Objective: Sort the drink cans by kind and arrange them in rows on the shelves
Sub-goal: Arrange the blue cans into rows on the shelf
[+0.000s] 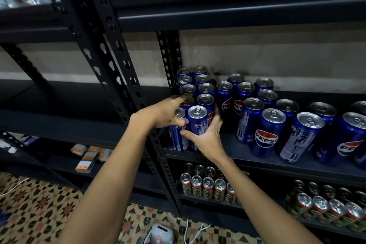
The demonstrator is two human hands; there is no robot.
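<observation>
Cans | my left hand (168,114) clamps front-left can (178,132) from above | right hand (206,136) cups neighbouring can (197,120), squaring the rows against my fingertips

Blue cans (200,93) fill the left end of the shelf (257,162), tight against the black post (170,69). More blue cans (267,130) crowd the right side. Between the two groups lies a bare strip of shelf. Above the cans is open room.
</observation>
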